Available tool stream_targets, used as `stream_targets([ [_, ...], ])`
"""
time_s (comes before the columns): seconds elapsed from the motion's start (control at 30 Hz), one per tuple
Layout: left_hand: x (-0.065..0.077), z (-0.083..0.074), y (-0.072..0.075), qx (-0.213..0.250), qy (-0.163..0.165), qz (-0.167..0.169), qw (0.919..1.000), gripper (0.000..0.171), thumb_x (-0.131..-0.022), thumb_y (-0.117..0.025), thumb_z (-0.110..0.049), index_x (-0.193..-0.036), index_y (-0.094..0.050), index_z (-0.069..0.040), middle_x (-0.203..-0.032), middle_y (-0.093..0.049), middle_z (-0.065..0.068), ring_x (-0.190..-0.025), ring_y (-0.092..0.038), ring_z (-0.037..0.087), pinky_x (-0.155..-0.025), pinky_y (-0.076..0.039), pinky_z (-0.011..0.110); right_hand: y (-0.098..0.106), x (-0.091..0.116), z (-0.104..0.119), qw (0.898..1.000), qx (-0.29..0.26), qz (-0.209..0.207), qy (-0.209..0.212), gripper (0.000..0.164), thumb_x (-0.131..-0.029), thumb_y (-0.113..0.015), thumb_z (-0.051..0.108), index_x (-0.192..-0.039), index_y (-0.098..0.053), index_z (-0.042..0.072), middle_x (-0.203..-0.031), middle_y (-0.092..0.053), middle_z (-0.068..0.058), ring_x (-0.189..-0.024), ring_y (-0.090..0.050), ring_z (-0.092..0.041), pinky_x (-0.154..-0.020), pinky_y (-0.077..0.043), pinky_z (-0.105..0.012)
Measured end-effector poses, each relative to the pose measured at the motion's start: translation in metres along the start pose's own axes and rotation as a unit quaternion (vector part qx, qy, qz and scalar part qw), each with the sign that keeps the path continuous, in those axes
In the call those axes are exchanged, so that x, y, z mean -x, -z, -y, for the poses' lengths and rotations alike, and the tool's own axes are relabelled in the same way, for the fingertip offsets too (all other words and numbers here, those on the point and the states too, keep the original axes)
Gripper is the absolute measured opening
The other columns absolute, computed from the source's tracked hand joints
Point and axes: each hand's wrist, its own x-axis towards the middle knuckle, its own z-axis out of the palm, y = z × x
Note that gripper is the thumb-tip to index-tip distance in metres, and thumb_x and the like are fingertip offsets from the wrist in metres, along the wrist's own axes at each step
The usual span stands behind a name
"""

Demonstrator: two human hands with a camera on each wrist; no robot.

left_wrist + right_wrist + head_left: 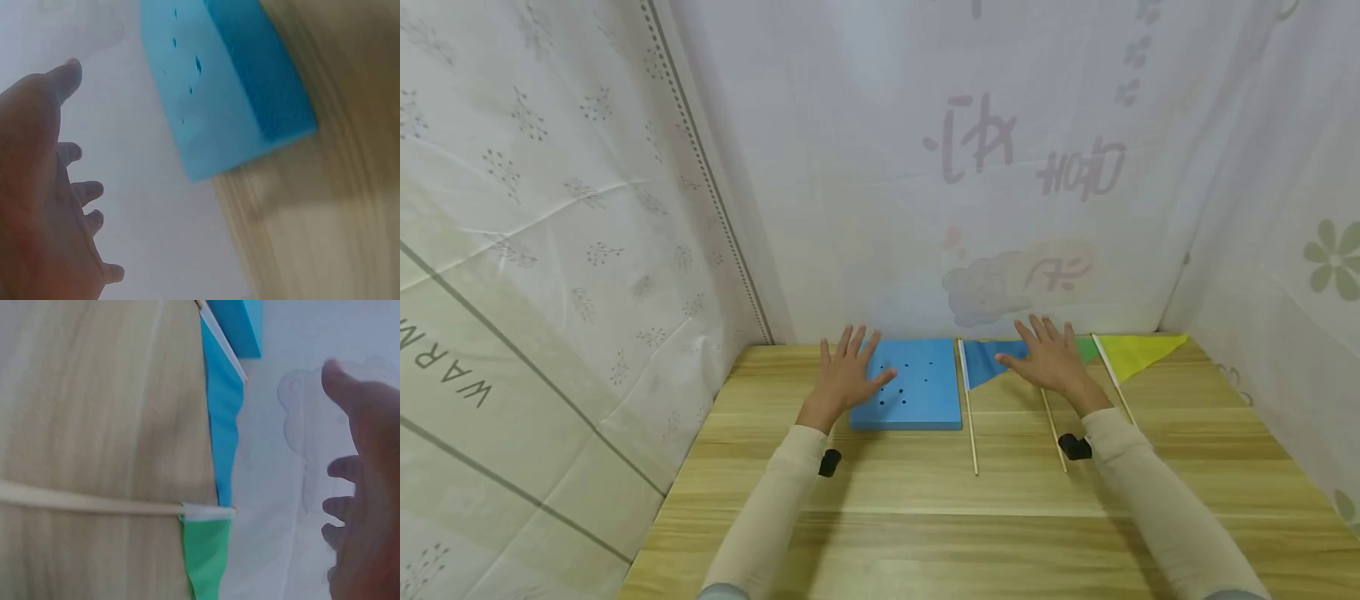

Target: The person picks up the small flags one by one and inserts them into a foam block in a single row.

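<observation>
My left hand (847,375) is spread above the left part of a blue foam block (932,404) that has several small dark holes in its top. In the left wrist view the block (206,112) lies apart from the fingers. My right hand (1051,360) hovers with fingers spread over the flags, holding nothing. Beside the block lies a blue triangular flag (985,360) on a thin wooden stick. Partly hidden under the right hand is a green flag (1086,348), shown more fully in the right wrist view (206,553). Farther right lies a yellow flag (1138,352).
The wooden table (925,542) ends at a pale printed curtain (865,208) at the back. More curtain hangs along the left and right sides. Black wrist camera mounts (1075,447) sit under both sleeves.
</observation>
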Motion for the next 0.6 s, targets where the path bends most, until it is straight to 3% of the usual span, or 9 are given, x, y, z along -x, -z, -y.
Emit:
stream_targets([
  [0.17,0.012,-0.004,-0.010,0.002,0.005,-0.005,1.0000,0.085,-0.106,-0.048,-0.069,-0.172,-0.024,-0.021,-0.180,-0.017,0.010,-0.168,-0.008,0.035,-0.128,-0.009,0.076,-0.010,0.007,0.016,0.999,-0.011,-0.036,0.004,0.087,-0.106,-0.055,0.063,-0.165,-0.036,0.001,-0.170,-0.033,-0.029,-0.158,-0.028,-0.051,-0.128,-0.013,-0.074],
  [0.33,0.023,-0.015,-0.019,0.022,-0.010,-0.016,0.9996,0.080,-0.108,-0.050,-0.063,-0.171,-0.030,-0.017,-0.178,-0.025,0.011,-0.167,-0.017,0.037,-0.128,-0.018,0.075,-0.019,0.021,0.031,0.996,-0.036,-0.077,0.024,0.072,-0.107,-0.063,0.048,-0.155,-0.051,-0.003,-0.155,-0.054,-0.030,-0.139,-0.053,-0.053,-0.114,-0.044,-0.070],
  [0.6,0.037,-0.035,-0.035,0.053,-0.046,-0.041,0.9967,0.068,-0.110,-0.056,-0.047,-0.165,-0.041,-0.009,-0.170,-0.040,0.018,-0.162,-0.031,0.039,-0.126,-0.030,0.069,-0.041,0.037,0.050,0.994,-0.091,-0.055,0.023,0.052,-0.107,-0.067,0.037,-0.140,-0.065,-0.002,-0.136,-0.069,-0.024,-0.118,-0.070,-0.045,-0.093,-0.060,-0.061],
])
